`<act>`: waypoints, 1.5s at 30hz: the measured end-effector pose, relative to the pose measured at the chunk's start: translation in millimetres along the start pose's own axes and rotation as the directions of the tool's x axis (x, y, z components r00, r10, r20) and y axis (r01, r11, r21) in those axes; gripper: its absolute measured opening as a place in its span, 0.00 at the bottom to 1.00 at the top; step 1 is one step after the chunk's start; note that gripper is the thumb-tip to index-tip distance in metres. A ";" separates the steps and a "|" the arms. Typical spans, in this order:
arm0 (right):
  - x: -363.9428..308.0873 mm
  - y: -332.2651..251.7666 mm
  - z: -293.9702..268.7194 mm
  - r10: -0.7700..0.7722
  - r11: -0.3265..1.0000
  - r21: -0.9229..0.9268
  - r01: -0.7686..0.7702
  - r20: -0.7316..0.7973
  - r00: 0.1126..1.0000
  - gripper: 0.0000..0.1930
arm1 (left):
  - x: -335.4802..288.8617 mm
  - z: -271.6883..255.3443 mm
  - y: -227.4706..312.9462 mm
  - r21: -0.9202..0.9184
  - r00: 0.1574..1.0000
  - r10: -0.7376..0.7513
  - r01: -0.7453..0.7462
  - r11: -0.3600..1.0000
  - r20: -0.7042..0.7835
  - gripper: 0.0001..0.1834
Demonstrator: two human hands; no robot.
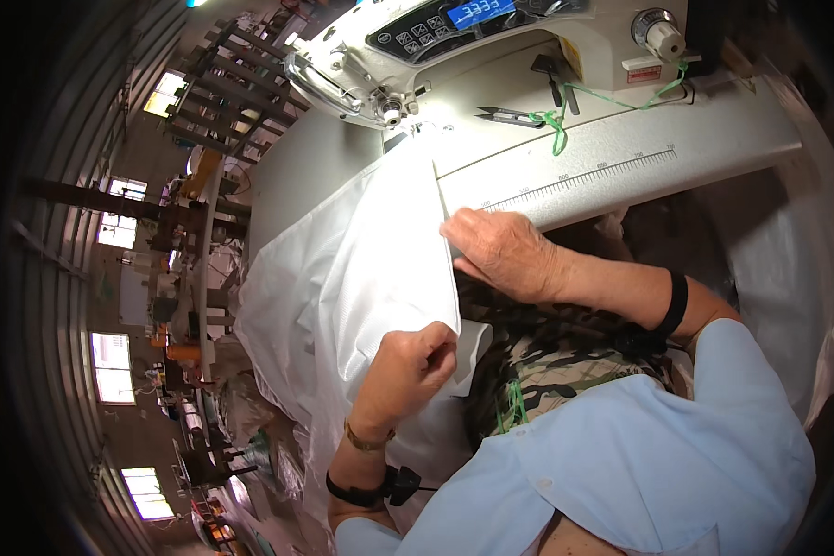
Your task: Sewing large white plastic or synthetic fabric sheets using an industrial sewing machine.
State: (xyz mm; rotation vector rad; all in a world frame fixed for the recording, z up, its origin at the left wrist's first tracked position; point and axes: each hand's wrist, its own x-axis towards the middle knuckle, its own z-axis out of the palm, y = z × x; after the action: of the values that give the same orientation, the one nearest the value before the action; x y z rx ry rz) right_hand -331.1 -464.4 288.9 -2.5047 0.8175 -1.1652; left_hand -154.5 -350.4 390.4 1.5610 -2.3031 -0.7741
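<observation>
Left hand (408, 357) pinching white fabric (343, 278) hem; right hand (500, 250) flat, fingers together, pressing edge. Keep edge taut, straight toward needle (394, 116).

The white woven fabric (343, 278), thin and a little transparent, lies folded with one straight edge running from the far needle area toward the near side, and its left part hangs down over the surface (296, 176).

Bright light falls on the white cloth (343, 269) and the sewing machine (491, 46), which glare a bit; the windows (111, 366) on the left shine white; the round rim is dark, and lines bend near it.
</observation>
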 end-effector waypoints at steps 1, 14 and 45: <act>6.4 4.6 -0.7 -0.081 0.994 -0.084 0.076 -0.055 0.995 0.13 | 1.7 -0.3 -2.7 -0.002 1.000 0.012 -0.012 1.000 -0.015 0.02; 24.2 32.1 11.3 -0.220 0.954 0.218 0.207 0.038 0.975 0.09 | 125.7 -62.2 -102.2 0.544 0.878 0.189 0.094 0.834 -0.441 0.11; 37.5 21.9 28.7 -0.249 0.939 0.247 0.238 0.013 0.968 0.09 | 191.1 -28.5 -117.6 0.368 0.864 0.063 0.146 0.918 -0.499 0.13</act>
State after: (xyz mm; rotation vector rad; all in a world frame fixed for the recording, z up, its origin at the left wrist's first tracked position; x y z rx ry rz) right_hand -298.0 -504.3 283.8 -2.4622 0.3326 -1.1982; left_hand -123.9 -566.9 332.4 1.7176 -2.1007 0.1229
